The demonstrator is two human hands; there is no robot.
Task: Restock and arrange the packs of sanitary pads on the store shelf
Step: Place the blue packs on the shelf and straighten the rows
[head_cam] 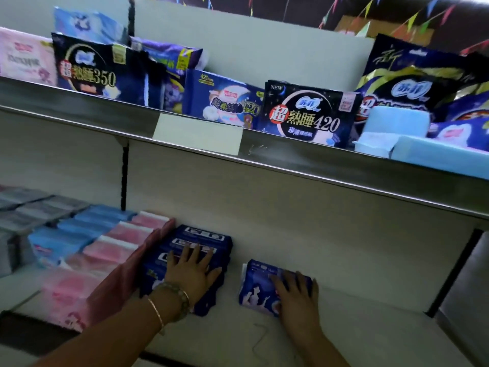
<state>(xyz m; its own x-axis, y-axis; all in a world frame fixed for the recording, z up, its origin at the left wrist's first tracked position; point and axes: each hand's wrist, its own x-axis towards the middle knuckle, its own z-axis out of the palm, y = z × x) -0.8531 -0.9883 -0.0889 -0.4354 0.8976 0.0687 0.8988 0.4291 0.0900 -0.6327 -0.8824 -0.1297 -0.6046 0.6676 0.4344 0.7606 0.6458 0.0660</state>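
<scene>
On the lower shelf a row of dark blue pad packs runs front to back. My left hand lies flat on top of that row, fingers spread. To the right, apart from the row, a single purple-blue pack lies on the shelf. My right hand rests on its right part, fingers bent over the far edge. Pink packs and light blue packs stand in rows left of the dark blue ones.
The upper shelf carries upright dark blue packs, one marked 420 and one marked 350, plus light blue packs at the right. A blank price label hangs on its rail. Grey packs sit far left below.
</scene>
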